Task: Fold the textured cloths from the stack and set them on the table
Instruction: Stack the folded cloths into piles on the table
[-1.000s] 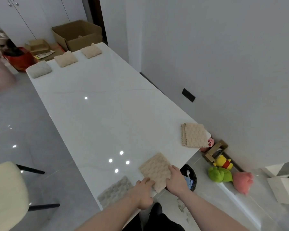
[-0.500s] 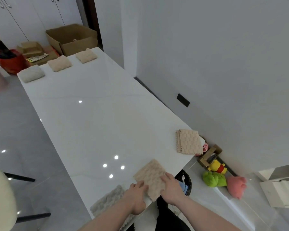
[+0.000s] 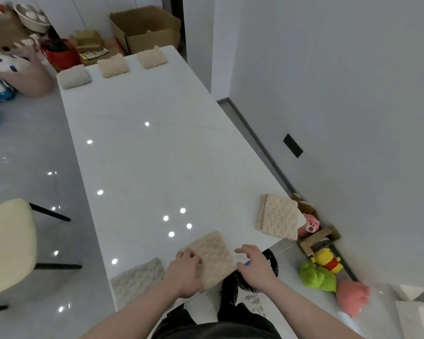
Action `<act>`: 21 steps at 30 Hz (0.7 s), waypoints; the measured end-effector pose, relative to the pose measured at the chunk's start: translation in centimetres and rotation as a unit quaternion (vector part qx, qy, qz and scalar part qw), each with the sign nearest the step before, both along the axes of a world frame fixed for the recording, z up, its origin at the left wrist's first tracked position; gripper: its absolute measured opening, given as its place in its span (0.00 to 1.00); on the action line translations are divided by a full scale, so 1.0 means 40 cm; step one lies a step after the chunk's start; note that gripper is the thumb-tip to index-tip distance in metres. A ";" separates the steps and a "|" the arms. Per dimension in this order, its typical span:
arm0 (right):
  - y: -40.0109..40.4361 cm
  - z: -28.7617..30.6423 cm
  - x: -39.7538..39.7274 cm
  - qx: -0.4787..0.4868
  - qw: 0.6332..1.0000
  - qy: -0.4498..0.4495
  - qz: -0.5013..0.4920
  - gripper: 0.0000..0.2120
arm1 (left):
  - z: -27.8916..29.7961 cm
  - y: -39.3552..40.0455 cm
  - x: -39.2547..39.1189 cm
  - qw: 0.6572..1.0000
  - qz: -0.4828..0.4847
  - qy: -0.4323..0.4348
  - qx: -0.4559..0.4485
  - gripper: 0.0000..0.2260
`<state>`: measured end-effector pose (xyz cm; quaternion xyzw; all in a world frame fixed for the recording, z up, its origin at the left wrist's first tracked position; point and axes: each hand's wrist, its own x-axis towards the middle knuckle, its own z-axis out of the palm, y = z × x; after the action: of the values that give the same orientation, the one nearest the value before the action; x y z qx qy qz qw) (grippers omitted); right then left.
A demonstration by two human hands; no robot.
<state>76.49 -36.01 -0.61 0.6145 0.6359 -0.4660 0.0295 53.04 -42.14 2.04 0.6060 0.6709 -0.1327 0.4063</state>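
A beige textured cloth (image 3: 212,255) lies flat near the front edge of the white table (image 3: 157,155). My left hand (image 3: 185,272) grips its left edge with curled fingers. My right hand (image 3: 255,264) hovers just off the cloth's right corner, fingers loosely spread and holding nothing. The stack of beige cloths (image 3: 277,216) sits at the table's right front corner. A grey-white cloth (image 3: 137,280) lies flat to the left of my left hand. Three folded cloths rest at the far end: a white one (image 3: 74,77) and two beige ones (image 3: 113,66), (image 3: 152,57).
A cream chair (image 3: 8,245) stands left of the table. Plush toys (image 3: 326,267) and a small wooden box (image 3: 318,238) lie on the floor by the right wall. Cardboard boxes (image 3: 145,28) and bags stand beyond the far end.
My right hand has slid off the beige cloth to its right corner and spread its fingers. My left hand stays at the cloth's left edge. My view has shifted right.
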 end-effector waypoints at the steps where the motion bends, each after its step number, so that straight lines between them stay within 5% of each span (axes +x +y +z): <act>1: 0.026 0.007 0.029 0.036 0.999 0.002 -0.030 0.18 | 0.004 0.004 0.016 0.999 0.028 -0.009 0.023 0.26; 7: 0.228 0.048 0.210 0.183 0.973 -0.054 -0.128 0.26 | 0.021 0.044 0.110 0.988 0.117 -0.057 0.087 0.23; 11: 0.351 0.024 0.280 0.136 0.982 -0.117 -0.060 0.36 | 0.038 0.090 0.163 0.982 0.135 -0.073 0.106 0.18; 21: 0.454 -0.021 0.270 0.006 0.984 -0.171 0.047 0.37 | 0.040 0.187 0.245 0.977 0.162 -0.123 0.058 0.21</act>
<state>87.31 -17.86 -1.47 0.6547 0.6526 -0.3479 0.1562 62.84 -34.66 3.65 0.5235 0.7116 0.0498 0.4660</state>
